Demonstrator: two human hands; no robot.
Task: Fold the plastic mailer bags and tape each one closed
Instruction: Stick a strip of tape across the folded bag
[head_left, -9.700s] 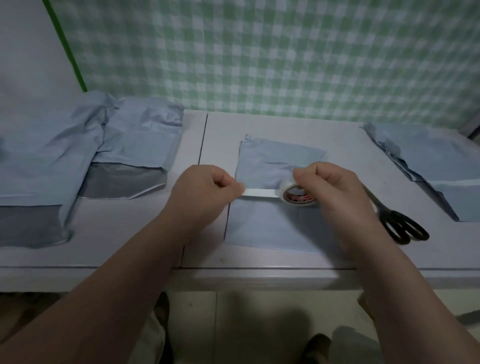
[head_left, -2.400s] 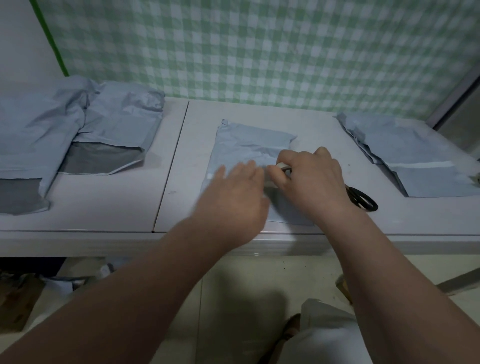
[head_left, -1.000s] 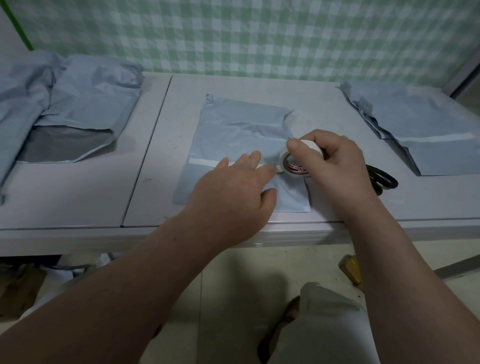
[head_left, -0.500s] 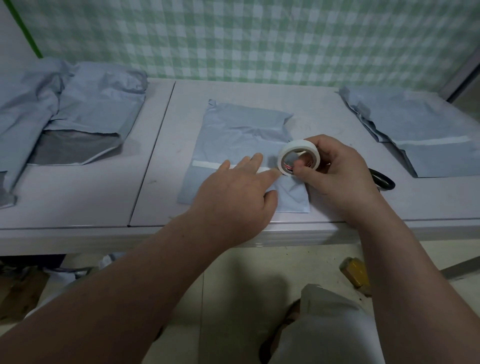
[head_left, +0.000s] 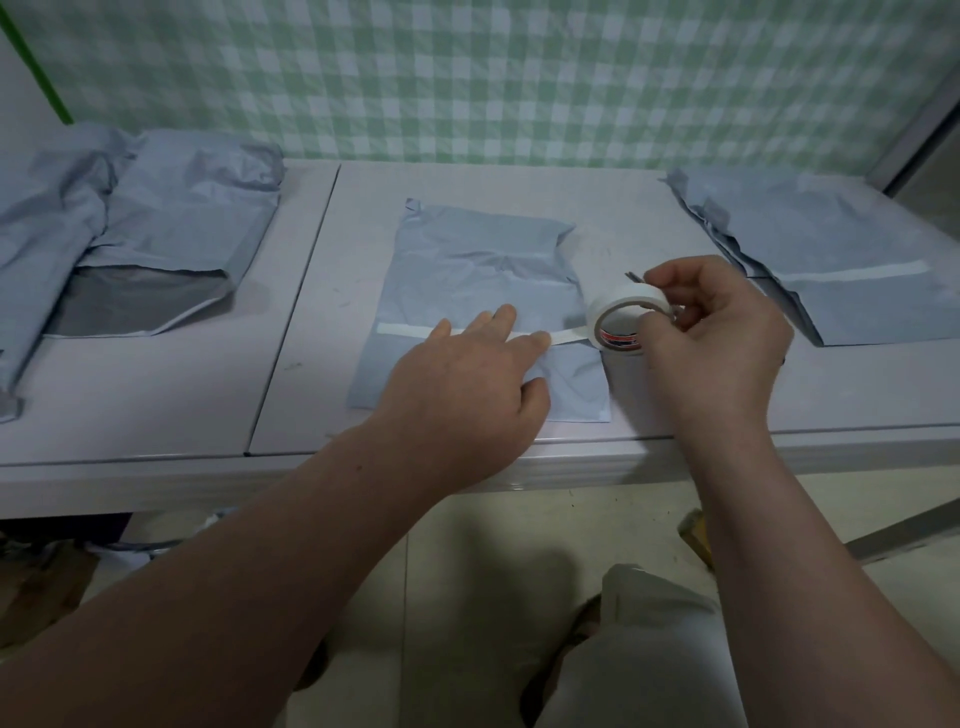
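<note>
Folded mailer bag (head_left: 483, 260) lies flat mid-bench (head_left: 306, 374). Left hand (head_left: 467, 384) open, fingers flat on the white tape strip (head_left: 400, 329) across the bag. Right hand (head_left: 722, 332) grips the tape roll (head_left: 623, 304) just off the bag's right edge, with the strip running to it. Taped bag (head_left: 841, 260) well right.

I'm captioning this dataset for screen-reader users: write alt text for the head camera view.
A person's left hand presses a white tape strip flat across a folded grey-blue mailer bag on a white table; the right hand holds the tape roll, uncut from the strip, at the bag's right edge. More mailer bags lie left, a taped bag right.
</note>
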